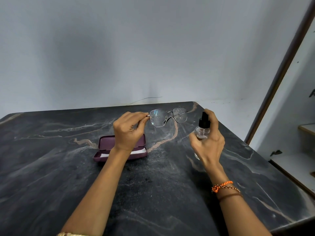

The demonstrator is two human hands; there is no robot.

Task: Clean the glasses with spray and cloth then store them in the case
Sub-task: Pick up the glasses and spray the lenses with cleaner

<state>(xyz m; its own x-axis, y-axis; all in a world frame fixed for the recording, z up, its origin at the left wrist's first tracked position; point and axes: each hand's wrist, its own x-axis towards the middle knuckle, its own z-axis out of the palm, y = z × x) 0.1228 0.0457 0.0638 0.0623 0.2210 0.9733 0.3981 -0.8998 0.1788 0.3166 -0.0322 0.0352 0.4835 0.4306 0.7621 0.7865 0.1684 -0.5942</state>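
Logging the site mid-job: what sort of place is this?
Probably a plain room in a home: a dark marble-patterned table against a bare painted wall, with a brown-framed white shelf unit at right.

The scene is viewed from one head-worn wide-angle camera, aimed forward and down, close over the counter (51,167) filling the lower frame.

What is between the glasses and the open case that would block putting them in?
The left hand and forearm, holding the glasses, hang over the open case. A white cloth lies inside, needed first for wiping the droplets.
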